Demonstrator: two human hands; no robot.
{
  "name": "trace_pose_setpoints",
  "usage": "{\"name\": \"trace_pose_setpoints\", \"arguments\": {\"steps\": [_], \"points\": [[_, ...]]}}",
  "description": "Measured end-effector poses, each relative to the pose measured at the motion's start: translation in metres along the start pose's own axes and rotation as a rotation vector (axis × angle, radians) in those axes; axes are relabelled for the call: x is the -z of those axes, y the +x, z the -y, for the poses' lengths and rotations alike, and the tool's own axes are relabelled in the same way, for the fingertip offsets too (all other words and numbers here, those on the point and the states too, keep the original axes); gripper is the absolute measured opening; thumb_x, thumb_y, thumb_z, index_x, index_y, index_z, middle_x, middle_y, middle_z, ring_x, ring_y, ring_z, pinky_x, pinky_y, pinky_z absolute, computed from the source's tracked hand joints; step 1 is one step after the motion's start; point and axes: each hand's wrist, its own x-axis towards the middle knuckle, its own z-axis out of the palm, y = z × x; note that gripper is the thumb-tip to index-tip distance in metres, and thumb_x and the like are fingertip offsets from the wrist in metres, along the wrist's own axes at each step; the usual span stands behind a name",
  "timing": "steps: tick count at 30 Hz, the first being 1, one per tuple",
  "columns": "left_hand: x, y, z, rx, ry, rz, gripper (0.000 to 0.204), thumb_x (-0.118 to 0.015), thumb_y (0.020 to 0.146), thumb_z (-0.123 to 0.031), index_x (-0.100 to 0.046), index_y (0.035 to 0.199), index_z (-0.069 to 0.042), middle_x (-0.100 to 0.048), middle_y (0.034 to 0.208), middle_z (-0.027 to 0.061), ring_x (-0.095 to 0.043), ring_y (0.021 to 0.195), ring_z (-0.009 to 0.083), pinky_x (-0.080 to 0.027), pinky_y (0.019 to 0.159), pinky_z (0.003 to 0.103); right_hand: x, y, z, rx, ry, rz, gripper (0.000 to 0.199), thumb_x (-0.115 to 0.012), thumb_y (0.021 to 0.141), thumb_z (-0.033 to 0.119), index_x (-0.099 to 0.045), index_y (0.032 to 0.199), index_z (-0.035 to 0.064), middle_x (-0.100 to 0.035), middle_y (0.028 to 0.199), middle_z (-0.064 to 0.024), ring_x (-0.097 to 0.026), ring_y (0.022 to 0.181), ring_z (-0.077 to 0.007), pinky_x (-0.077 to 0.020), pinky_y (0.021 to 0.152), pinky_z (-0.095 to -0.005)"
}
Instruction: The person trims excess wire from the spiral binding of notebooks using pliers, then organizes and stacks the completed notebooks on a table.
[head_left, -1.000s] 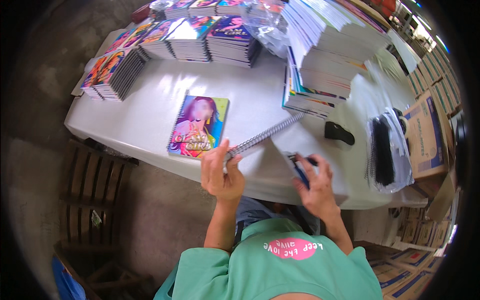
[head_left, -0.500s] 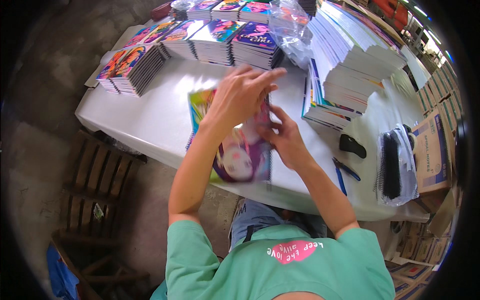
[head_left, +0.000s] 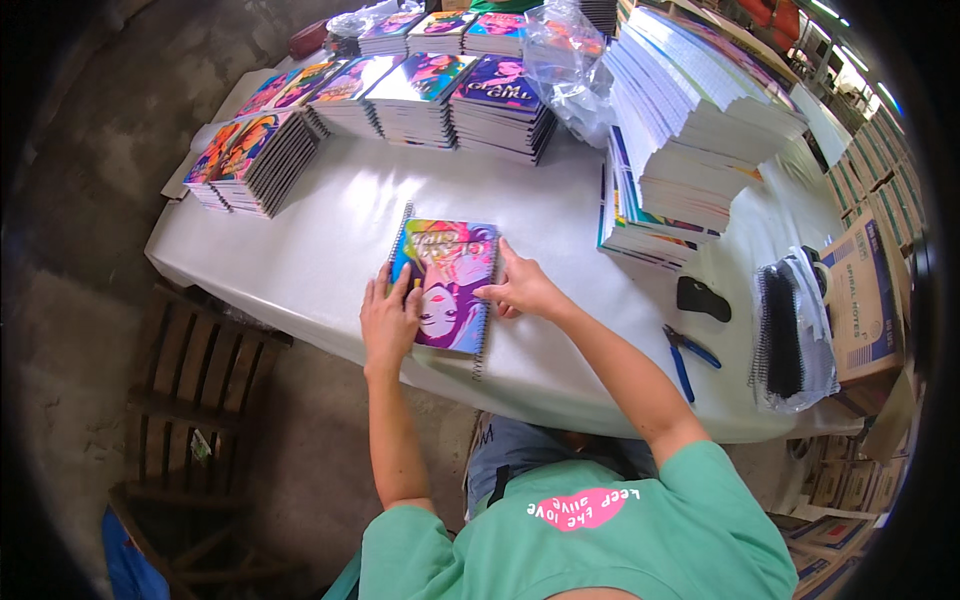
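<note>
A white table [head_left: 330, 240] fills the middle of the frame, set on a rough concrete floor, with a slatted wooden pallet [head_left: 190, 390] at lower left.

Nearest the camera, both hands are down on 1 colourful spiral notebook [head_left: 447, 283] lying flat at centre frame, close to the table's near edge. The left hand [head_left: 388, 318] rests flat on its lower left corner, fingers spread and extended, gripping nothing. The right hand [head_left: 520, 287] presses on its right edge, fingers straight, thumb out, likewise clasping nothing.

Risk, as I read it: the notebook sits near the edge, with its wire binding [head_left: 484, 340] poking past the cover's bottom, so a push toward the body could slide it off, or a fingertip could snag on that wire.

To the right, 1 pair of blue-handled pliers [head_left: 688, 355] lies beside 1 small black tool [head_left: 702, 298]. Further right, 1 clear bag of black spiral coils [head_left: 790, 335] sits by 1 cardboard box [head_left: 862, 300].

Further back, right of centre, 1 tall leaning stack of unbound pages [head_left: 700, 130] rises. Along the far edge I count about 8 piles of finished notebooks [head_left: 420, 95]; the farthest blur together, so that count is loose. 1 crumpled plastic bag [head_left: 570, 65] sits among them.
</note>
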Motion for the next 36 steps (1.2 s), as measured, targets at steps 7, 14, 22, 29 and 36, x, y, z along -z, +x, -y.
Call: {"name": "trace_pose_setpoints", "arguments": {"steps": [7,14,22,29,36], "points": [[0.013,0.018,0.012,-0.085,-0.043,0.076,0.04,-0.052,0.09,-0.032,-0.055,0.127,-0.018,-0.047,0.136,0.0073,-0.046,0.12,0.032,-0.036,0.101,0.04,0.059,-0.102,0.082,0.687,-0.233,0.001,0.052,-0.074,0.078,0.015,-0.054,0.125,0.0046,-0.065,0.087,-0.0099,-0.064,0.071,-0.0163,-0.0498,0.066,-0.0304],[0.018,0.024,0.02,-0.079,-0.113,-0.225,0.045,-0.045,0.094,-0.033,-0.045,0.136,-0.015,-0.033,0.147,0.0062,-0.028,0.135,0.033,-0.024,0.102,0.059,0.348,-0.198,0.13,0.51,-0.764,-1.29,0.049,-0.058,0.086,0.049,-0.062,0.117,0.0114,-0.065,0.104,-0.003,-0.055,0.095,-0.0107,-0.0422,0.078,-0.0285],[0.061,0.015,-0.025,0.122,0.061,-0.237,0.052,-0.061,0.086,-0.03,-0.046,0.135,-0.019,-0.031,0.146,0.0086,-0.021,0.137,0.035,-0.022,0.101,0.066,0.393,-0.169,0.124,-0.258,-0.58,-0.899,0.075,-0.06,0.066,0.075,-0.062,0.114,0.0182,-0.055,0.112,-0.0021,-0.049,0.103,-0.0167,-0.0352,0.089,-0.0502],[0.075,0.032,-0.098,-0.157,-0.066,-0.472,0.051,-0.062,0.086,-0.032,-0.049,0.132,-0.017,-0.032,0.144,0.0127,-0.022,0.137,0.0376,-0.025,0.102,0.062,0.398,-0.167,0.138,-0.161,-0.347,-0.735,0.055,-0.081,0.067,0.037,-0.059,0.109,0.0081,-0.061,0.11,-0.0087,-0.059,0.099,-0.0202,-0.0501,0.078,-0.037],[0.117,-0.014,-0.224,-0.645,-0.259,-0.705,0.051,-0.065,0.085,-0.023,-0.049,0.129,-0.003,-0.034,0.139,0.0205,-0.031,0.131,0.0412,-0.032,0.104,0.052,0.29,-0.265,0.16,0.745,-0.496,-1.198,0.037,-0.066,0.08,0.003,-0.052,0.114,0.0079,-0.061,0.095,-0.0098,-0.063,0.081,-0.0196,-0.0556,0.067,-0.0297]]}}
